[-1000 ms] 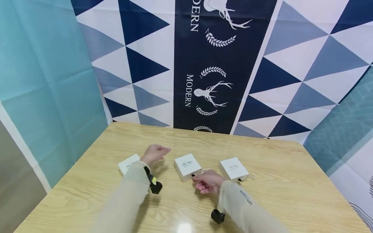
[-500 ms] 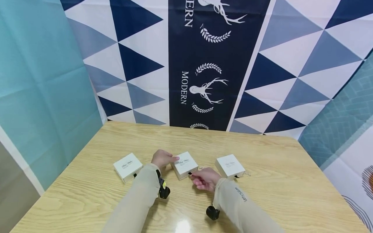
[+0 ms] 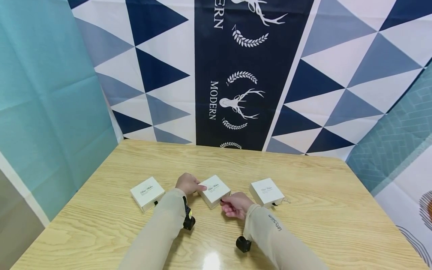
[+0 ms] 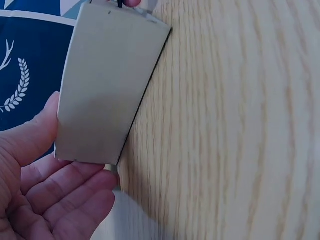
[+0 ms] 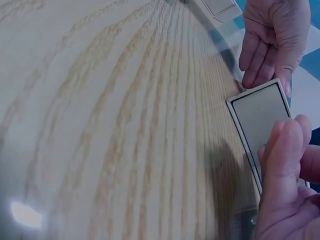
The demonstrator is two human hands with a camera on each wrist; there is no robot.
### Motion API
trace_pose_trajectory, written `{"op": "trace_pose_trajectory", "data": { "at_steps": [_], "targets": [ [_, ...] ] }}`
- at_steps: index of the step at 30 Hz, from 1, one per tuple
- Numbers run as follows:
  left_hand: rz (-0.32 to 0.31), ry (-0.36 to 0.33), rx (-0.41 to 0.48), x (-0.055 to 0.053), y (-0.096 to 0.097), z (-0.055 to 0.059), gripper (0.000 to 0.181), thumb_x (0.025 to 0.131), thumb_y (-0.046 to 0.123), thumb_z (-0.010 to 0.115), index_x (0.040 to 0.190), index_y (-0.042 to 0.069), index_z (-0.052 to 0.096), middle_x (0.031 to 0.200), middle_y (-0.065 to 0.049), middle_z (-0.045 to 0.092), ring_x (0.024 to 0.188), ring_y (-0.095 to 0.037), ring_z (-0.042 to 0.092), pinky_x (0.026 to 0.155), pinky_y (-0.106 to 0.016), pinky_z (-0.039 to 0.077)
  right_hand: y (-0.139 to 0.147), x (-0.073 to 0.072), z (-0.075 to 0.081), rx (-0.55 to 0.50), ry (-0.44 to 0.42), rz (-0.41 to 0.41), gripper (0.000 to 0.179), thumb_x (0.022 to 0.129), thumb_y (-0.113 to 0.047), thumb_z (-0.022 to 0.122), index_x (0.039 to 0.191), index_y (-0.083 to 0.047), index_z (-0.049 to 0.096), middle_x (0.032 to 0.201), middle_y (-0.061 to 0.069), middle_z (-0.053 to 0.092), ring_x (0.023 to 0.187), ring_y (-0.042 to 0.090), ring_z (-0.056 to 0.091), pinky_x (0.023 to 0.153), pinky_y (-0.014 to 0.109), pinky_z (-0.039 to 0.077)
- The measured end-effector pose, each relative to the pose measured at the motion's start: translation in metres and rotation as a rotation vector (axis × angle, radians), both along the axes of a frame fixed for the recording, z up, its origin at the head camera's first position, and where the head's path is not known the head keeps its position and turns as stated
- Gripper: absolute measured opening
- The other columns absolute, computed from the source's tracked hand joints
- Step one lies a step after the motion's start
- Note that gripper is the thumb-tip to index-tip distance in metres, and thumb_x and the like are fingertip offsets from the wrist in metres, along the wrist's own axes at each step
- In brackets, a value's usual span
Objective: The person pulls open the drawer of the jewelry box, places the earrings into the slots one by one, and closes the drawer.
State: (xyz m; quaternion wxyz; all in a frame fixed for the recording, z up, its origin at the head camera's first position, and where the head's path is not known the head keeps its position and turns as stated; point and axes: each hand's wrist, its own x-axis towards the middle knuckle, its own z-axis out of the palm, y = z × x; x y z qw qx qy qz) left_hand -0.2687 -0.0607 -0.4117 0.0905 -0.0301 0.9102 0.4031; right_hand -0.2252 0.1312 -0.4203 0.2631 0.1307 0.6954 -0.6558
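Note:
A small white drawer box [image 3: 216,192] with dark lettering sits in the middle of the table. My left hand [image 3: 187,184] grips its left end, the thumb over the top edge and the fingers [image 4: 75,182] behind and beneath that end in the left wrist view. At the front, thumb and forefinger of my right hand [image 3: 237,205] pinch the black ribbon pull [image 4: 120,3], mostly hidden by the fingers. The right wrist view shows the drawer's front panel [image 5: 257,112] within the sleeve's pale rim, looking flush with it.
Two similar white boxes lie on the wooden table [image 3: 303,225], one to the left [image 3: 147,194] and one to the right [image 3: 266,192]. From the right box a thin chain-like strand [image 3: 287,200] trails out. Patterned cloth [image 3: 162,75] hangs behind the table's back edge.
My left hand has moved right from beside the left box and taken hold of the middle box's left end. The right hand has stayed at the ribbon pull.

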Motion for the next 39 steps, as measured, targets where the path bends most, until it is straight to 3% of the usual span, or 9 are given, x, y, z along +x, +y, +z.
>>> {"op": "trace_pose_trajectory", "data": {
  "at_steps": [4,8,14,22,30,39],
  "targets": [
    [0.002,-0.010,0.002,-0.002,-0.001,-0.001,0.024,0.076,0.022,0.083,0.085,0.002,0.074,0.062,0.000,0.058,0.055,-0.012,0.045,0.049,-0.022,0.035,-0.004,0.001,-0.002,0.041,0.025,-0.044,0.015,0.095,-0.003,0.051,0.087,0.004,0.062,0.052,-0.003,0.053,0.042,0.001,0.050,0.045,0.015,0.046],
    [0.001,-0.013,0.002,-0.005,-0.004,-0.001,0.024,0.076,0.021,0.083,0.086,0.001,0.074,0.060,-0.001,0.058,0.054,-0.011,0.046,0.048,-0.022,0.035,-0.014,0.001,-0.006,0.070,0.059,-0.080,0.016,0.091,-0.001,0.051,0.078,0.000,0.060,0.050,-0.004,0.051,0.040,0.000,0.047,0.042,0.014,0.043],
    [0.017,-0.026,0.015,-0.008,-0.007,-0.004,0.026,0.076,0.020,0.083,0.090,0.001,0.073,0.066,-0.002,0.062,0.056,-0.012,0.050,0.050,-0.021,0.037,-0.022,0.001,-0.010,0.141,0.063,-0.062,0.021,0.091,-0.001,0.051,0.071,-0.003,0.057,0.049,-0.005,0.046,0.038,0.000,0.040,0.038,0.012,0.037],
    [0.063,-0.058,0.073,-0.011,-0.006,-0.002,0.025,0.075,0.017,0.084,0.089,0.000,0.072,0.071,-0.004,0.063,0.059,-0.014,0.050,0.051,-0.023,0.039,-0.024,0.001,-0.011,0.098,0.078,-0.123,0.023,0.084,0.002,0.053,0.064,-0.007,0.053,0.048,-0.005,0.044,0.038,0.000,0.037,0.038,0.013,0.035],
    [0.074,-0.098,0.067,-0.017,-0.006,-0.001,0.021,0.073,0.016,0.085,0.083,0.003,0.071,0.074,-0.006,0.064,0.063,-0.016,0.053,0.055,-0.025,0.042,-0.027,0.005,-0.014,0.099,0.090,-0.134,0.018,0.085,0.002,0.051,0.069,-0.005,0.055,0.049,-0.006,0.044,0.039,-0.001,0.038,0.038,0.013,0.036],
    [0.101,-0.103,0.112,-0.013,-0.003,0.000,0.020,0.076,0.014,0.083,0.085,0.002,0.070,0.074,-0.005,0.063,0.063,-0.015,0.052,0.054,-0.024,0.040,-0.025,0.009,-0.015,0.087,0.097,-0.139,0.017,0.084,0.004,0.052,0.069,-0.005,0.054,0.050,-0.006,0.045,0.040,-0.001,0.038,0.038,0.012,0.036]
  ]
}}
